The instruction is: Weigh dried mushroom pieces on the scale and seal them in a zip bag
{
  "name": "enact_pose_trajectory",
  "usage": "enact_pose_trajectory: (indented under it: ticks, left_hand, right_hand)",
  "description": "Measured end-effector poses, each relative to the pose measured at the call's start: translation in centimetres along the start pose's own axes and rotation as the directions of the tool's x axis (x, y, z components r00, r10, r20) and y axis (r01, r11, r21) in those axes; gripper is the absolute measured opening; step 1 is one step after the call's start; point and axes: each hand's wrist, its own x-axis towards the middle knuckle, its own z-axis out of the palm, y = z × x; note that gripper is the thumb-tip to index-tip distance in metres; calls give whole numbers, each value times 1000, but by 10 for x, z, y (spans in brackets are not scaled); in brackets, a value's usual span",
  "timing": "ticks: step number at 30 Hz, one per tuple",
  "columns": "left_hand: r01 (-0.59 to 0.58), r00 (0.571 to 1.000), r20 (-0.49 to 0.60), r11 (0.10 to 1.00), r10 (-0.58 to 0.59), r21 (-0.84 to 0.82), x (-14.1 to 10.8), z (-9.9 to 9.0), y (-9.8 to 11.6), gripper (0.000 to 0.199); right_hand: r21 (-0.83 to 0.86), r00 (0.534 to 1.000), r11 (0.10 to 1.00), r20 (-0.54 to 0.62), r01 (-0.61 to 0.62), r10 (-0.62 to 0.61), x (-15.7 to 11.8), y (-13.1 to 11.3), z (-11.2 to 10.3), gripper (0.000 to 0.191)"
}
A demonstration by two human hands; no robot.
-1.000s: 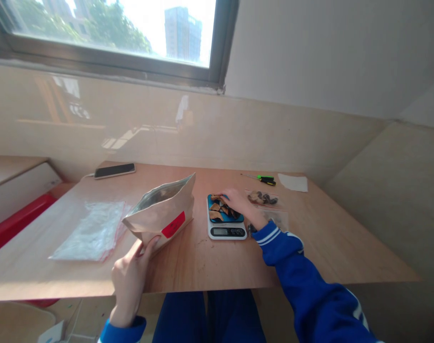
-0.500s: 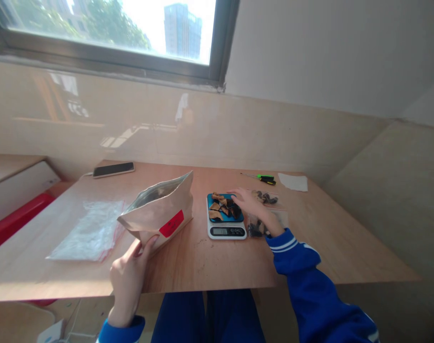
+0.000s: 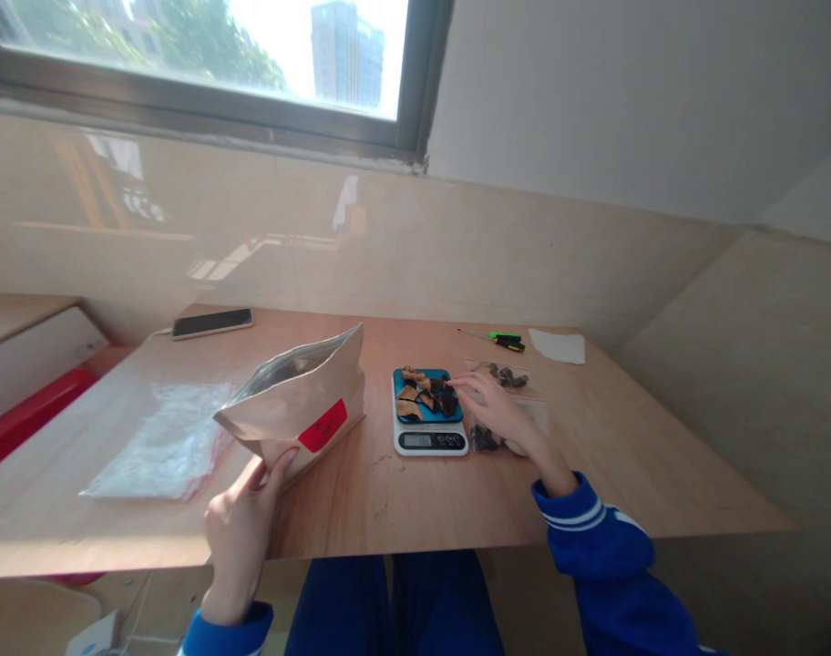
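My left hand (image 3: 241, 519) grips the near corner of an open brown paper pouch (image 3: 299, 405) with a red label and a silver lining, which lies tilted on the wooden table (image 3: 388, 501). To its right stands a small white kitchen scale (image 3: 430, 441) with a blue platform carrying several brown and dark dried pieces (image 3: 422, 396). Above the scale's right edge hovers my right hand (image 3: 501, 410), fingers spread, its fingertips touching the dark pieces there. Under and behind this hand lie small clear bags of dark pieces (image 3: 507, 375).
A stack of clear zip bags (image 3: 162, 442) lies at the left. Along the far table edge are a phone (image 3: 211, 322), a green-handled screwdriver (image 3: 501, 339) and a white paper (image 3: 558, 346). A red object (image 3: 25, 415) sits left of the table, below a window.
My right hand has drawn back from over the scale's platform to its right edge, uncovering the pieces. The left hand and the pouch have stayed nearly where they were.
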Motion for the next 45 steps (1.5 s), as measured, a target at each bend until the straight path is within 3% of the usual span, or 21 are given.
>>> enact_pose_trajectory:
  ticks: [6, 15, 23, 27, 32, 36, 39, 42, 45]
  left_hand:
    - [47, 999, 18, 999, -47, -17, 0, -4, 5, 18]
    - [40, 999, -34, 998, -42, -47, 0, 6, -4, 20]
    - [121, 993, -1, 988, -122, -99, 7, -5, 3, 35]
    - [71, 997, 38, 992, -67, -103, 35, -13, 19, 46]
    - [29, 997, 80, 989, -17, -145, 80, -6, 33, 53]
    - [-18, 998, 51, 967, 32, -253, 87, -1, 31, 54]
    - [-18, 999, -46, 960, 5, -281, 77, -7, 21, 62]
    - [-86, 988, -149, 969, 51, -234, 67, -14, 0, 47]
    - [-47, 992, -122, 994, 35, -98, 65, -15, -32, 44]
  right_hand:
    - [-22, 999, 999, -6, 33, -34, 5, -20, 9, 24]
    - [-59, 998, 997, 47, 55, -52, 5, -43, 27, 25]
    - [-104, 997, 994, -76, -40, 32, -6, -27, 20, 26]
    - [-74, 986, 993, -142, -96, 85, -32, -17, 12, 28]
    - [-40, 956, 985, -250, -167, 152, -84, -15, 14, 29]
    - [-43, 922, 970, -322, -241, 215, -127, -15, 19, 31]
    - [-56, 898, 955, -362, -291, 252, -155, -16, 23, 31]
    - [-65, 886, 944, -371, -324, 278, -176, -18, 27, 30]
    - [-62, 881, 940, -373, -336, 291, -188, -21, 28, 28]
